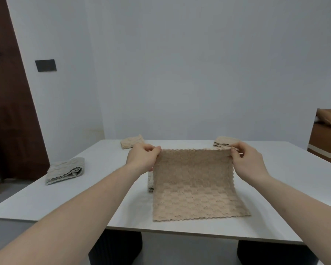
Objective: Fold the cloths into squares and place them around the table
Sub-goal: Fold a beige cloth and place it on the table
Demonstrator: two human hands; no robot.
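Head view: the left hand [141, 157] and the right hand [248, 159] each pinch a far top corner of a beige waffle-textured cloth [195, 186], lifted so it slopes down to its near edge, which lies on the white rectangular table [84, 192]. Three folded beige cloths rest on the table: one near the left edge [66, 172], one at the far left [131, 141], one at the far right [225, 141]. A brown door [10, 111] stands left.
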